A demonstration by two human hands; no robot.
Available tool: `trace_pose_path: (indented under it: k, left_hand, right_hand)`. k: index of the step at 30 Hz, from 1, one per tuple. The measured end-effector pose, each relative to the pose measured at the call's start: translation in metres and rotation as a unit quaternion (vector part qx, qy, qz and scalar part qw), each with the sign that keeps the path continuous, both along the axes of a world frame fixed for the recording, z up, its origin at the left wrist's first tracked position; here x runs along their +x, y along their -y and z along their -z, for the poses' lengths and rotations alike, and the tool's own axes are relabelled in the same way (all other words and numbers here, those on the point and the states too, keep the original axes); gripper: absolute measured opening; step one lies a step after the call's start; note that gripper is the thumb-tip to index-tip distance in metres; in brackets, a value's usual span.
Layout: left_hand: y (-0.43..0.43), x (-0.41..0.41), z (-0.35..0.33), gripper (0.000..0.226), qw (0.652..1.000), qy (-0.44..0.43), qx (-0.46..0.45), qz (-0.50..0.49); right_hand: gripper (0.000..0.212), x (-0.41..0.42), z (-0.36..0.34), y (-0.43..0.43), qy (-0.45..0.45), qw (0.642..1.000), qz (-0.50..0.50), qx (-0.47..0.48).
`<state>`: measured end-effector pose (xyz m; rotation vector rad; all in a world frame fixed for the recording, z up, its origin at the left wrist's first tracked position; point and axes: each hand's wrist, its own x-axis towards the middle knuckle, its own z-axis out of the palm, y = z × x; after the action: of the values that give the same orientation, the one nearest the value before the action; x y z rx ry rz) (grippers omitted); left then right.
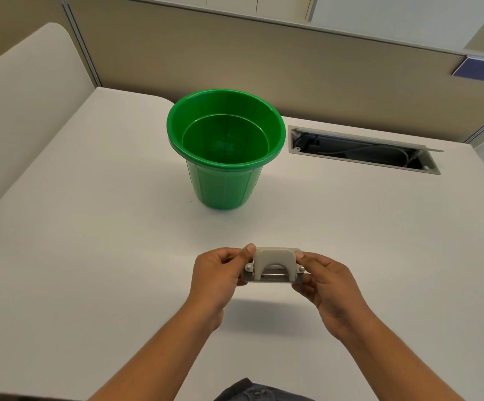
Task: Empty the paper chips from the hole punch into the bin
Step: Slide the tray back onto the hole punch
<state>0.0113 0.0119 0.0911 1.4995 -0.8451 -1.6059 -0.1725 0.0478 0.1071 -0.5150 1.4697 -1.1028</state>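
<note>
1. Both hands hold the punch (274, 266) by its ends above the desk (90, 256): left hand (216, 277) gripping one end, right hand (326, 285) the other.
2. It looks rigid, metal-based and fairly light; end grips seem secure, but its chip tray underneath may loosen and spill.
3. Well beyond, the green bin (225, 180) stands upright and open, seemingly empty.
4. A cable slot (365, 150) lies right of it.

bare forearms, no sleeves; dark blue denim garment (256, 392) at the lap
</note>
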Motion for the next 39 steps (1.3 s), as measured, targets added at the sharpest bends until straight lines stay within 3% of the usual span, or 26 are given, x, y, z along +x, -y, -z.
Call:
trace_pose_path:
  k: [6, 11, 17, 22, 26, 29, 33, 39]
  left_hand:
    - [-0.001, -0.004, 0.017, 0.032, 0.994, 0.072, -0.039, 0.068]
    - [0.004, -0.012, 0.037, 0.039, 0.993, 0.111, -0.008, 0.039]
    - [0.013, -0.018, 0.051, 0.034, 0.986, 0.164, -0.01, 0.039]
    - [0.02, -0.023, 0.061, 0.03, 0.976, 0.211, -0.011, 0.043]
    - [0.023, -0.027, 0.067, 0.035, 0.97, 0.238, -0.007, 0.039]
    - [0.025, -0.028, 0.069, 0.038, 0.964, 0.262, -0.021, 0.037]
    - [0.028, -0.031, 0.073, 0.036, 0.954, 0.293, -0.032, 0.052]
    - [0.029, -0.033, 0.078, 0.039, 0.948, 0.308, -0.051, 0.058]
  right_hand:
    - [0.02, -0.005, 0.018, 0.006, -0.026, 0.999, 0.004, 0.041]
    - [0.025, -0.007, 0.03, 0.006, 0.008, 0.998, -0.027, 0.051]
    - [0.022, -0.006, 0.043, 0.009, -0.126, 0.988, -0.084, 0.019]
    - [0.026, -0.013, 0.063, 0.016, -0.173, 0.982, -0.073, 0.023]
    - [0.043, -0.015, 0.074, 0.019, -0.214, 0.975, -0.05, 0.035]
    - [0.029, -0.017, 0.079, 0.02, -0.25, 0.967, -0.056, 0.019]
    - [0.047, -0.021, 0.085, 0.023, -0.269, 0.961, -0.064, 0.007]
    - [0.05, -0.025, 0.09, 0.024, -0.289, 0.955, -0.072, -0.002]
